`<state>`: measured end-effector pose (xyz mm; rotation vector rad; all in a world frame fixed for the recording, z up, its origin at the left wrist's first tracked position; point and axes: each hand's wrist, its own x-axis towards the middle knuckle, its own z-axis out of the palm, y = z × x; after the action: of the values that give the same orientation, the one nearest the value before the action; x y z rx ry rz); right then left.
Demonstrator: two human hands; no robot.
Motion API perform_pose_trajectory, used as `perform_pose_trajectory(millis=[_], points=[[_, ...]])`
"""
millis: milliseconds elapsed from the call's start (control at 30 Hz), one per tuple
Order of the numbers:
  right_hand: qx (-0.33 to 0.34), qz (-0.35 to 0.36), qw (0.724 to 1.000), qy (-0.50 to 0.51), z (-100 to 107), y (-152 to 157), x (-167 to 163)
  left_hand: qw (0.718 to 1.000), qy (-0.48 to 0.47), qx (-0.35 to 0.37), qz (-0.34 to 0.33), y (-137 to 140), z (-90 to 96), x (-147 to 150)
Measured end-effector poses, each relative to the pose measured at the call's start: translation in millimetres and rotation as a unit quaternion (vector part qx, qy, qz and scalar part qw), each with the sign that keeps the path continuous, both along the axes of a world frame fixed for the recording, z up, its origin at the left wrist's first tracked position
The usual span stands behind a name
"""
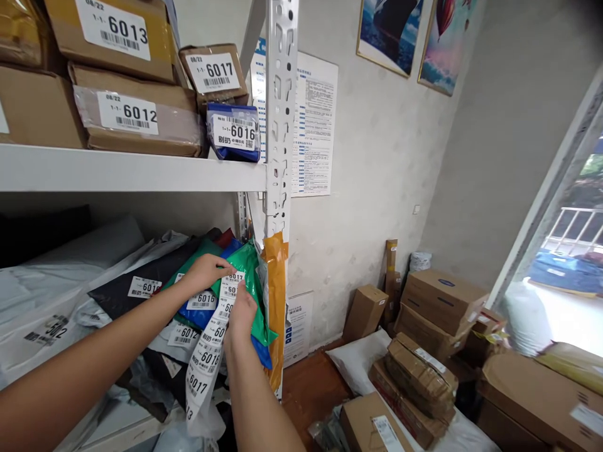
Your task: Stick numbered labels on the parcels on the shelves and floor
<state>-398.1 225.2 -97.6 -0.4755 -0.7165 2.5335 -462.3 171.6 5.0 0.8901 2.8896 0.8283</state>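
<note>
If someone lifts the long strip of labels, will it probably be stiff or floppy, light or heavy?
The label strip is probably floppy, since its lower part bends and curls below the right hand. It seems light, being thin and paper-like. Its lower end may swing, as no hand holds it.

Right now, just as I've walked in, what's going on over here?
A person is handling a long strip of numbered labels in front of a green parcel on the lower shelf. The right hand grips the strip near its top, and the left hand has its fingertips at the upper end; whether they pinch it is unclear. The strip's lower part hangs down. Nearby, a blue parcel bears a 6016 label, and labelled boxes sit on the shelf above.
</note>
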Motion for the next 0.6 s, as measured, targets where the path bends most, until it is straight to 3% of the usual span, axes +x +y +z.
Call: perform_pose_trajectory(millis=[167,367,500,600], points=[[0.023,0.041,0.998,0.051,0,1,16,0.999,0.048,-0.010,0.020,2,-7.5,7],[0.020,-0.009,1.000,-0.004,-6,-5,35,0.993,0.114,-0.041,-0.002,11,-6.6,18],[0.089,-0.022,0.996,-0.010,-11,6,72,0.989,0.129,-0.068,0.003,18,-6.1,31],[0.127,-0.054,0.990,-0.038,-13,26,107,0.988,0.127,-0.070,0.043,29,-6.7,38]])
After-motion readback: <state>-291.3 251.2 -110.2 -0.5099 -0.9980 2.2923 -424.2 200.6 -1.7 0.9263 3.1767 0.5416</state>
